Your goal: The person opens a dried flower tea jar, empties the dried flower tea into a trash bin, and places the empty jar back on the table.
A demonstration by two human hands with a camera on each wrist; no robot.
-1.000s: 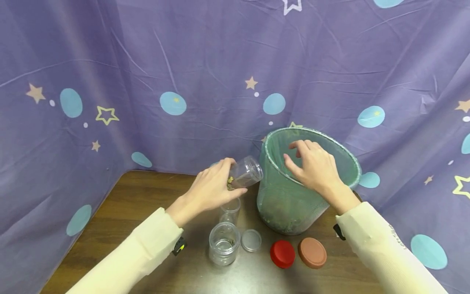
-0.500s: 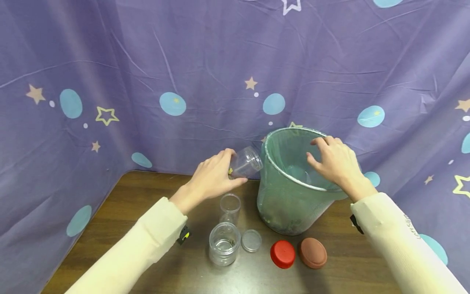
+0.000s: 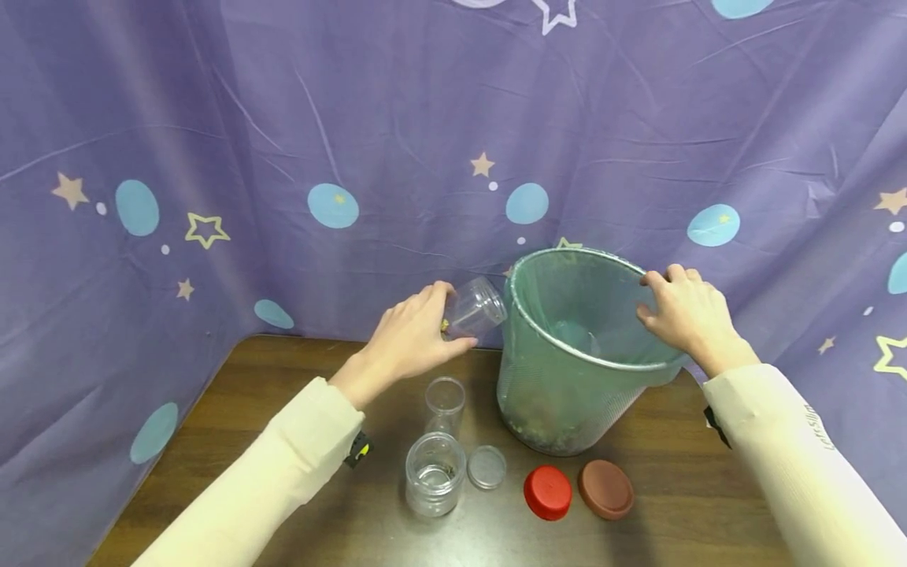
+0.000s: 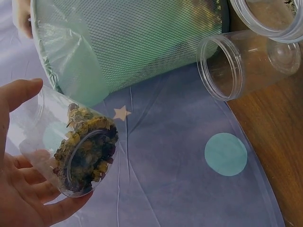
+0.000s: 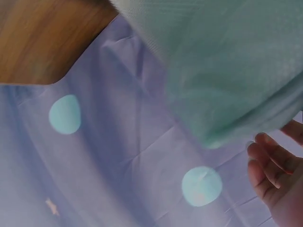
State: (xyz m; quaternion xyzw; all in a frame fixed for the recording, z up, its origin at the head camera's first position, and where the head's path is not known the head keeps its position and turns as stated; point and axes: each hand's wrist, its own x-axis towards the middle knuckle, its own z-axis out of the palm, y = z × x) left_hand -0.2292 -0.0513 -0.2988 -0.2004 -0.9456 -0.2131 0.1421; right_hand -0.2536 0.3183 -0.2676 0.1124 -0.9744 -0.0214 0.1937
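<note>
My left hand grips a clear plastic jar, tilted with its uncovered mouth toward the bin. Dried yellow-and-dark flowers lie heaped at the jar's bottom in the left wrist view. The mesh waste bin, lined with a green bag, stands just right of the jar. At the bin's right rim is my right hand, fingers loosely bent and holding nothing. In the right wrist view its fingers lie close beside the green bag; whether they touch it I cannot tell.
Two more clear jars, one taller and one wider, stand uncovered on the wooden table. Before the bin lie a silver lid, a red lid and a brownish lid. A purple curtain hangs behind.
My right hand has moved right, from above the bin's opening to its right rim. The left hand has raised the tilted jar slightly.
</note>
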